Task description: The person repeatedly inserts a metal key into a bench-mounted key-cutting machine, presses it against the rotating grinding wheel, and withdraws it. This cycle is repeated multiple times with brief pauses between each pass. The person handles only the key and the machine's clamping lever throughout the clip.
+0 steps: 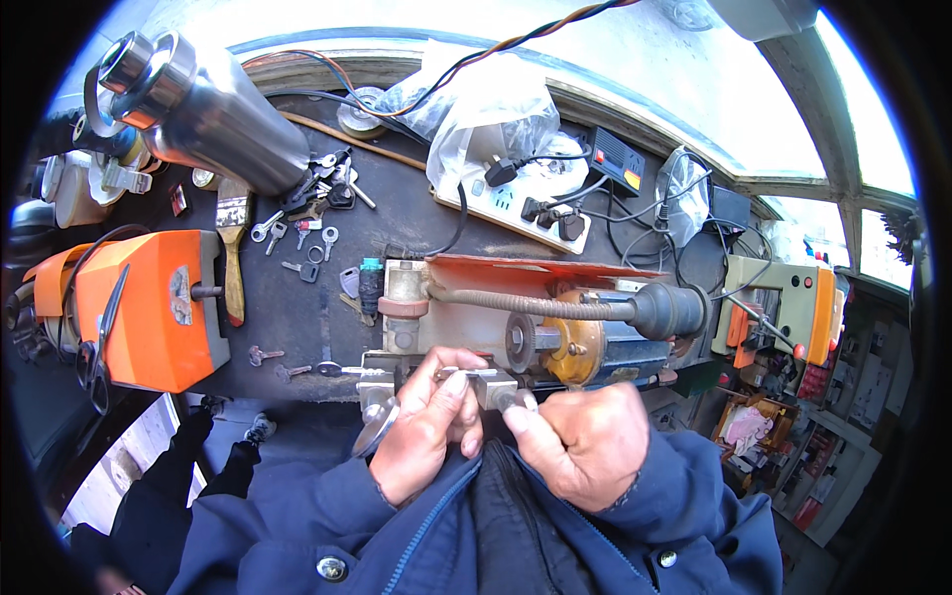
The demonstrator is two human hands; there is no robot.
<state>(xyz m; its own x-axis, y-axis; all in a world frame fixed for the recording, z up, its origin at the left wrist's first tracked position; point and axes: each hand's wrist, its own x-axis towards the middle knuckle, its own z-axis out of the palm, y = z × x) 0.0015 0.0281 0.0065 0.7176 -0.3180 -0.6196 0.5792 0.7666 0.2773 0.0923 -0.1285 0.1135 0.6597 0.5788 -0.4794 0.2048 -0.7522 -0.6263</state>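
Before me is a key cutting machine with a bluish motor (620,347) and a grey cutting wheel (519,342). My left hand (428,426) is closed at its vise, thumb and forefinger pinched on a small metal piece I cannot make out. A steel vise jaw (496,389) lies just right of those fingertips. My right hand (587,441) is closed round the vise's clamp knob, mostly hidden by the fingers. At the left vise a black-headed key (332,369) points toward the jaws. A round metal knob (377,428) stands beside my left wrist.
Loose keys (307,270) and a paintbrush (234,248) lie left of the machine. Farther left stand an orange machine (149,312) and scissors (94,372). A steel flask (223,124), power strip (511,203) and cables line the back. Another person's legs (164,476) show lower left.
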